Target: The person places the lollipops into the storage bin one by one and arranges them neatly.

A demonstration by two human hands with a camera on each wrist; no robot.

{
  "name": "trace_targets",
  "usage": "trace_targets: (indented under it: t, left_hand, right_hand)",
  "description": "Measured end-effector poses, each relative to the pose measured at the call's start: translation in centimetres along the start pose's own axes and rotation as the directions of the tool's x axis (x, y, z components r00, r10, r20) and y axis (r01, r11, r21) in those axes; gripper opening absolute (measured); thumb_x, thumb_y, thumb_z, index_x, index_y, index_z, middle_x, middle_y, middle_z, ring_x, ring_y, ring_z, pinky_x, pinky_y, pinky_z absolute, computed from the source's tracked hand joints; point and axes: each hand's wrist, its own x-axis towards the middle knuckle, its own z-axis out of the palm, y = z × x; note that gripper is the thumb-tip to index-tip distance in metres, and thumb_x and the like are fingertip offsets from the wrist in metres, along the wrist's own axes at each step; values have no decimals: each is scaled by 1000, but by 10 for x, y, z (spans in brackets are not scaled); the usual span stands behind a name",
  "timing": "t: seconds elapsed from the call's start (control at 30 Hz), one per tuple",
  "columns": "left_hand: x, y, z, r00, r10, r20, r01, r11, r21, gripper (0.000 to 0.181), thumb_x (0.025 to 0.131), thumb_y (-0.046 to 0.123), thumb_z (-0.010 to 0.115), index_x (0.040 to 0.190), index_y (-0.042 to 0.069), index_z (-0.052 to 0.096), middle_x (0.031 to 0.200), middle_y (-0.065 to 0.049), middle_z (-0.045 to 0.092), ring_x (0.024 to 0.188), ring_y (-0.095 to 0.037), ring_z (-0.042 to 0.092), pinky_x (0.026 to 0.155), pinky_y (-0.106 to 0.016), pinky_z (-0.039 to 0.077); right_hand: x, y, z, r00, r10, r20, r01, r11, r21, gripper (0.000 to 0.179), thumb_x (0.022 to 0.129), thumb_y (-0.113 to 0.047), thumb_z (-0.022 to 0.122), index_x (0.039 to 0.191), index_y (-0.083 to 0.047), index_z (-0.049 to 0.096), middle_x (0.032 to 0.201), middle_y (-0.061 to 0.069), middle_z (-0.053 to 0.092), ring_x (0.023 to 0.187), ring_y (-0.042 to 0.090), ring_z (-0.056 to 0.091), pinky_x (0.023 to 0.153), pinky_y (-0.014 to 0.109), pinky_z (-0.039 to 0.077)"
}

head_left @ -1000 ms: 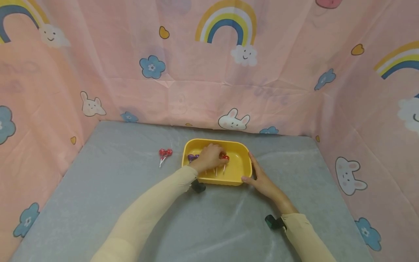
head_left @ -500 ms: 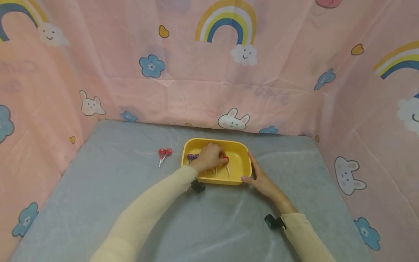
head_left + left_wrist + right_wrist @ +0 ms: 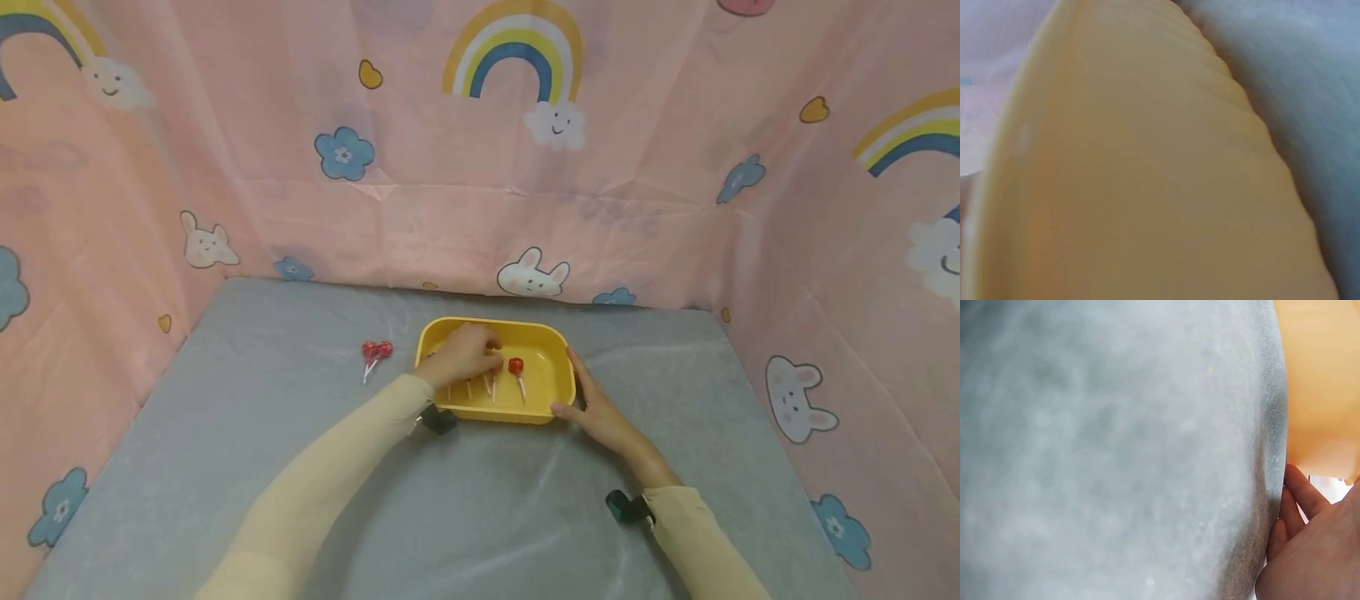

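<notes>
A yellow plastic box (image 3: 547, 379) sits on the grey cloth, holding several lollipops. My left hand (image 3: 465, 352) is inside it, bent over the lollipops with a gap between thumb and forefinger; white sticks (image 3: 493, 390) show below the hand, and most candy heads are hidden. Just right of its fingertips lies a red lollipop (image 3: 517, 369), apart from the hand. My right hand (image 3: 600, 412) holds the box's right end, fingers along the side and thumb at the near corner. The right wrist view shows those fingers (image 3: 1300, 490) against the yellow wall.
Two red lollipops (image 3: 377, 350) with crossed sticks lie on the grey tablecloth (image 3: 300, 400) left of the box. A pink printed curtain (image 3: 420, 217) stands behind the table and at both sides. The box's outer wall (image 3: 1147, 150) fills the left wrist view.
My left hand has shifted left inside the box, away from the red lollipop, which now lies in full view with its stick swung rightward. The right hand has stayed on the box.
</notes>
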Motion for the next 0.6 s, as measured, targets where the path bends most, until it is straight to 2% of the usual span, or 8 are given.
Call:
trace_targets:
  t: [0.27, 0.4, 0.6]
  left_hand:
    - [-10, -10, 0, 999, -46, -27, 48, 994, 103, 31, 92, 32, 68, 112, 10, 73, 107, -6, 72, 102, -25, 57, 95, -39, 48]
    - [-11, -12, 2, 998, -57, -33, 60, 992, 110, 31, 91, 33, 70, 112, 11, 73, 104, -5, 71, 99, -24, 55, 92, -39, 47]
    - [-12, -13, 3, 998, -52, -31, 55, 993, 104, 30, 88, 27, 74, 114, 12, 73, 108, -4, 73, 102, -24, 56, 97, -40, 46]
  right_hand:
    - [0, 0, 0, 1000, -8, -5, 8, 1000, -1, 101, 90, -48, 68, 155, -45, -9, 170, 3, -1, 156, 34, 7, 122, 64, 15]
    - [0, -1, -1, 1000, -21, -1, 21, 1000, -4, 101, 90, -47, 68, 155, -44, -10, 170, 4, -1, 156, 35, 8, 121, 65, 15]
    - [0, -2, 0, 1000, -14, 7, 14, 1000, 4, 102, 90, -48, 68, 155, -44, -10, 170, 4, -1, 156, 35, 8, 122, 64, 15]
